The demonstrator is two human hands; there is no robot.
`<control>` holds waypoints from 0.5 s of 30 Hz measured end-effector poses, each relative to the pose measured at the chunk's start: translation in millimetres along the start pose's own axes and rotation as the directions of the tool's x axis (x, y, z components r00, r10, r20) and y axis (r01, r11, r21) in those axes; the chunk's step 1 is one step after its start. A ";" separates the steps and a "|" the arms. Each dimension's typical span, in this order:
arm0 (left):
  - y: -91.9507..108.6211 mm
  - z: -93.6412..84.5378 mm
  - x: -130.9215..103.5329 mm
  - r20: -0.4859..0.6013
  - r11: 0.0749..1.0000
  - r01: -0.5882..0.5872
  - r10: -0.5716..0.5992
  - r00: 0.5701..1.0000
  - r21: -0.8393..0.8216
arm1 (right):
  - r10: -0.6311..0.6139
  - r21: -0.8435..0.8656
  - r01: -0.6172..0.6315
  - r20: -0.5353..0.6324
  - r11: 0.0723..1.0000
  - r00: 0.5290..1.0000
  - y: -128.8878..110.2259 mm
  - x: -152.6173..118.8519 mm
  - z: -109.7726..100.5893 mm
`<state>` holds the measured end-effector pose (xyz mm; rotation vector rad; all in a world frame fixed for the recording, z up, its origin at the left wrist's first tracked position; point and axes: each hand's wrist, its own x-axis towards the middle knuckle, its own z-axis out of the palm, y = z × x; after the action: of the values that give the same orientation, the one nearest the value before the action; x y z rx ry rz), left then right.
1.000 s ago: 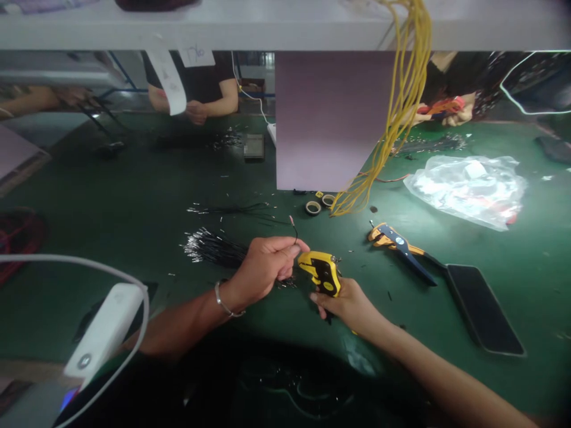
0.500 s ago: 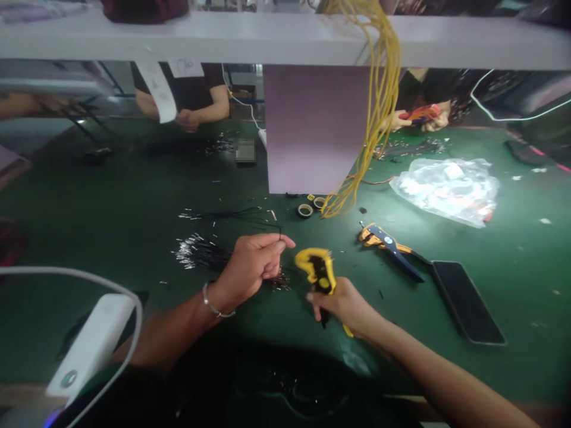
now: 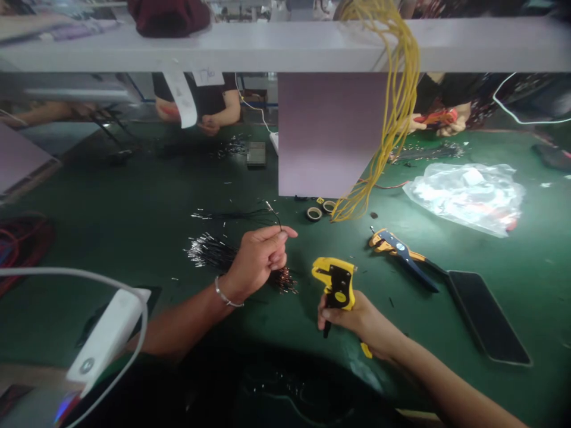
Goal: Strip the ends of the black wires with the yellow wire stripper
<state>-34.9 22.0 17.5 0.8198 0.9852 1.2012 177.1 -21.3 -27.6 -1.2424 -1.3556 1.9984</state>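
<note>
My left hand pinches a thin black wire between thumb and forefinger; the wire's pale tip points up above the fingers. Under and beside that hand lies a bundle of black wires, with bright ends at the left and coppery ends at the right. A few more loose black wires lie behind it. My right hand is wrapped around the handles of a yellow and black wire stripper, its head tilted up and left. The stripper's jaws are apart from the wire.
To the right lie an orange and blue wire stripper, a black phone and a clear plastic bag. Tape rolls sit below hanging yellow wires. A white power strip is at the left. Co-workers' hands show across the table.
The wire stripper in my right hand has turned, so its side now faces me, and sits slightly farther from my left hand. The whole view has shifted, moving things rightward.
</note>
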 end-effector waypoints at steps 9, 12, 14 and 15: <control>-2.2 -1.4 0.6 0.026 0.991 0.081 -0.079 0.997 -0.107 | -0.017 0.028 0.014 0.099 1.000 0.995 -0.5 5.8 21.3; -3.6 -1.7 1.9 0.029 0.987 0.097 -0.094 0.995 -0.131 | -0.013 0.003 0.013 0.121 1.000 0.993 -1.9 5.7 22.8; -4.7 -2.9 3.2 0.041 0.983 0.109 -0.104 0.994 -0.146 | -0.012 -0.025 0.016 0.132 1.000 0.991 -3.3 4.2 23.2; -5.2 -3.6 3.8 0.051 0.981 0.117 -0.110 0.993 -0.154 | -0.012 -0.041 0.018 0.133 0.999 0.991 -3.9 3.3 23.3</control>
<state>-36.0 24.7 10.7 0.6534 0.8797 1.1432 155.1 -29.1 -22.7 -1.1305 -1.4718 2.0845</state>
